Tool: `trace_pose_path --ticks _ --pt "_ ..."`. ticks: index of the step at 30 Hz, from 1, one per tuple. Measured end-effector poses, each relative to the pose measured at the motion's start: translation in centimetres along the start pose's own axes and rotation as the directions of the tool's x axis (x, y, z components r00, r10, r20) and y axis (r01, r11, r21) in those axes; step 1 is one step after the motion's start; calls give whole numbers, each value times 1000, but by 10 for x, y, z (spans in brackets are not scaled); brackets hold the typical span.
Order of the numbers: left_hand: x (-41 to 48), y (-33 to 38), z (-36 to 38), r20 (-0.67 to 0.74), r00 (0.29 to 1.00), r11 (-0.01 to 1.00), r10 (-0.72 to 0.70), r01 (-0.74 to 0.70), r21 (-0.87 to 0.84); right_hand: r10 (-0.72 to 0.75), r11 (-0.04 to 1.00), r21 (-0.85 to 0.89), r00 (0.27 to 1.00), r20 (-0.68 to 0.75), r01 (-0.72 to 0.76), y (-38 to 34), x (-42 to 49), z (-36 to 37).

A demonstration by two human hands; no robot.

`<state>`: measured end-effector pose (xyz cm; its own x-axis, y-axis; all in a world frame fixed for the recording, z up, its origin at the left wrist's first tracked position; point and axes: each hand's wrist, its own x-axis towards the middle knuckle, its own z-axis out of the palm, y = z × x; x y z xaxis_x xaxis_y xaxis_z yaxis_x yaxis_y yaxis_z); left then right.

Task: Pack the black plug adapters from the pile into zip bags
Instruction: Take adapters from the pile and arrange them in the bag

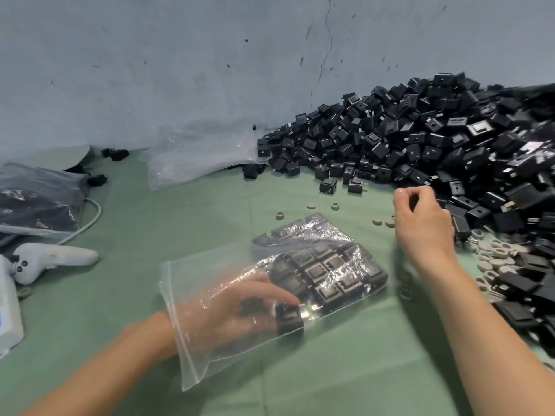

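- Step in hand: filling a bag. Left hand (240,304) is inside the zip bag (210,349), fingers curled round one black adapter (289,319), just beside the packed rows (321,274).
- Right hand (423,223) is at the near edge of the pile (420,136), fingers bunched and curled. Can't tell if they pinch anything.
- Bag lies flat mid-table, mouth toward the left wrist.
- Next, I'd judge: seat this adapter flush in its row, then feed another in from the pile.
- Surface: green cloth (330,379). Beige rings (495,256) lie by the pile, empty bags (195,157) at the back, filled bag (39,199) and white controller (57,256) on the left.
- Room: blue-grey wall (180,55) behind, scuffed and cracked.
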<state>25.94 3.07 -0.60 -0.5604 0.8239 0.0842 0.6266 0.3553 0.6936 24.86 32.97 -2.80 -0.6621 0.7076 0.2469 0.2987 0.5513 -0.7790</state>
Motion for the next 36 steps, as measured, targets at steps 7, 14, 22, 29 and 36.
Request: trace_pose_path --ticks 7,14,22,29,36 --pt "5 -20 8 -69 995 993 75 -69 94 -117 935 -346 990 -84 81 18 13 -8" --pt "6 -46 15 -236 969 940 76 9 341 47 838 -545 998 38 -18 33 18 -3" --pt "-75 -127 -51 -504 854 910 -130 304 281 -26 865 -499 997 71 58 42 22 -6" --pt "-72 -141 -107 -768 592 924 -244 383 1 71 804 -594 995 74 -13 50 38 -10" --pt "63 -60 -83 -804 586 994 -101 91 -59 -152 833 -507 973 174 221 42 32 -1"
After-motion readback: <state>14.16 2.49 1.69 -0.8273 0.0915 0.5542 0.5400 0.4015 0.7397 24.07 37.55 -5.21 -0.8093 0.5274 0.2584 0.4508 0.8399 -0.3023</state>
